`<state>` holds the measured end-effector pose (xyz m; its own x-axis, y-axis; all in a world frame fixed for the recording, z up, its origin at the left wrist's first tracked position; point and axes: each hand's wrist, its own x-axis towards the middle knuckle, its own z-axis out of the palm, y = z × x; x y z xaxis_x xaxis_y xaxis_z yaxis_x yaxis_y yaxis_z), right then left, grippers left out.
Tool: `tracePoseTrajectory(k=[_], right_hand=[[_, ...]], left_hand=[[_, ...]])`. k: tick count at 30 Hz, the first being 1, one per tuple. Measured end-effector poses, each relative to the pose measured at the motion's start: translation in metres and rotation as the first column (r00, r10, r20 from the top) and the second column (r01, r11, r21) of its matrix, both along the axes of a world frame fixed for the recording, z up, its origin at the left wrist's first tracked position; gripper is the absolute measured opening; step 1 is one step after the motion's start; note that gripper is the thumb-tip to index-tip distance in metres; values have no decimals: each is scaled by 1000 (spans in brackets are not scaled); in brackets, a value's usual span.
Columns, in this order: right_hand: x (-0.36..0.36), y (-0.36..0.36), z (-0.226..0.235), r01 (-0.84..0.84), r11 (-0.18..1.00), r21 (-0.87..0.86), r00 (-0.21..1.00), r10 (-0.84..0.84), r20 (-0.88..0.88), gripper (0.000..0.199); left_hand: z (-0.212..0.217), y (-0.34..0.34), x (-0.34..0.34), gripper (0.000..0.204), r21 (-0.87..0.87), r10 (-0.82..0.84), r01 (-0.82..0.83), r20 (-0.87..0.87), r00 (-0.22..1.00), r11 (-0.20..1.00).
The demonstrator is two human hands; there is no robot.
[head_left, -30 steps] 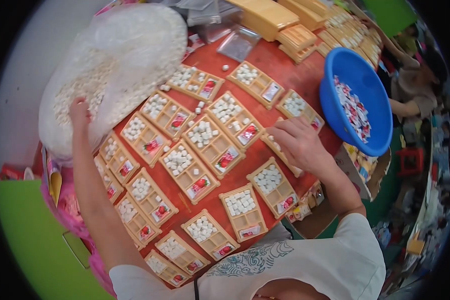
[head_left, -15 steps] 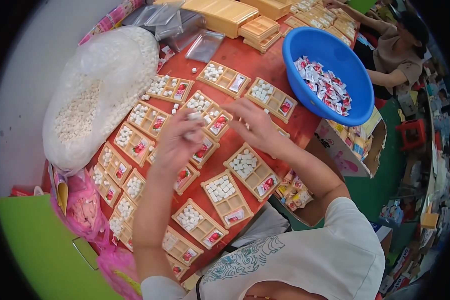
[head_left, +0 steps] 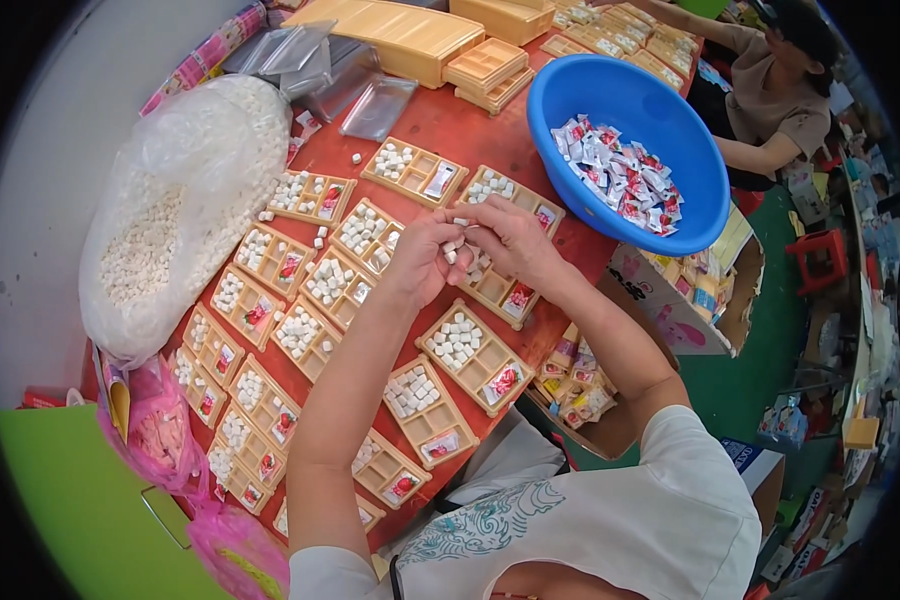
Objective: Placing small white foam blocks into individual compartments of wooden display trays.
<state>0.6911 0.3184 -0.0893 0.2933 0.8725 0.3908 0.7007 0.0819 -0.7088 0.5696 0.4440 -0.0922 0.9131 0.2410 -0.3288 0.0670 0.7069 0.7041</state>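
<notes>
My left hand (head_left: 420, 258) and my right hand (head_left: 505, 238) meet above a tan divided tray (head_left: 500, 290) near the middle of the red table (head_left: 460, 125). Both cup small white cubes (head_left: 454, 248), which show between the fingers. Around the hands lie several more tan trays (head_left: 358, 235), each with a heap of white cubes and a small red-and-white packet. One filled tray (head_left: 475, 355) lies just below my hands.
A big clear bag of white cubes (head_left: 175, 205) sits at the left. A blue basin of red-and-white packets (head_left: 625, 150) stands at the right, with another person (head_left: 770, 80) beyond it. Empty tan trays (head_left: 485, 65) and clear lids (head_left: 375, 105) are stacked at the back.
My left hand left the bag of cubes and came to the middle. Both hands now join over one tray with cubes in them.
</notes>
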Motion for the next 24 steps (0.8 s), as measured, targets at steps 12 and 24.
tracePoseTrajectory(k=[12, 24], right_hand=[[44, 18, -24, 225, 962, 157, 965, -242, 101, 16], [53, 25, -24, 298, 955, 3, 943, -295, 154, 15]], left_hand=[[-8, -2, 25, 25, -76, 186, -188, -38, 982, 979], [-8, 2, -12, 21, -134, 294, -284, 61, 954, 949]])
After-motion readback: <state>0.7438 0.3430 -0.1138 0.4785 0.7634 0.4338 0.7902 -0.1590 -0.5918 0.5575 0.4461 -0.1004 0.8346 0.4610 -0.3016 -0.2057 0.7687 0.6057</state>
